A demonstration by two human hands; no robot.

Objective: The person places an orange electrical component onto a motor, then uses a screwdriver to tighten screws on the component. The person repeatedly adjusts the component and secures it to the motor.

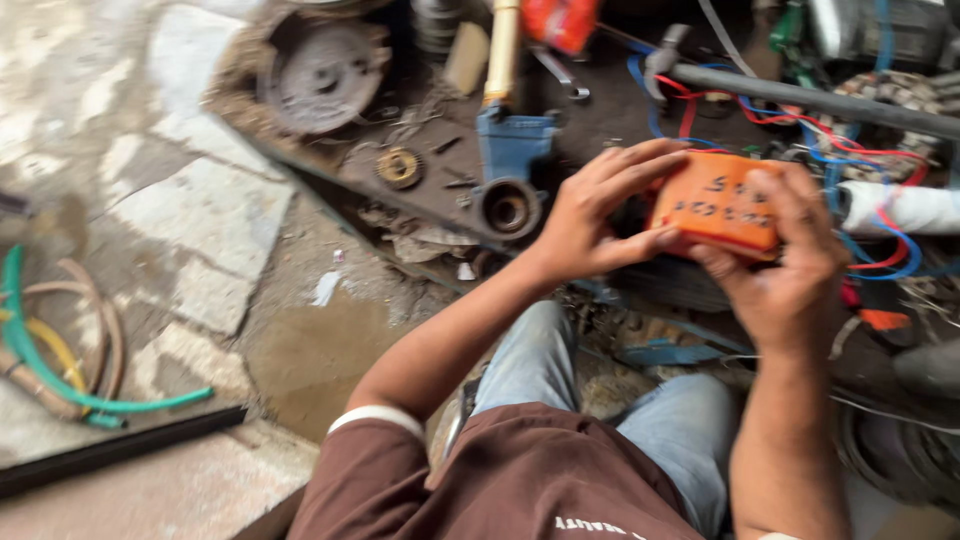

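Orange box (716, 203), rectangular with dark handwriting on its face, is clamped between both your hands at chest height over the cluttered floor. Left hand (590, 218) closes on its left end, fingers over the top edge, thumb underneath. Right hand (790, 262) wraps the right end, fingers curled across the face. Red and blue wires (800, 135) trail right behind the box. Blue pump housing (510, 165) sits just left of your left hand, rusty pulley (320, 72) beyond it. Green hose (60, 385) lies well apart, far left.
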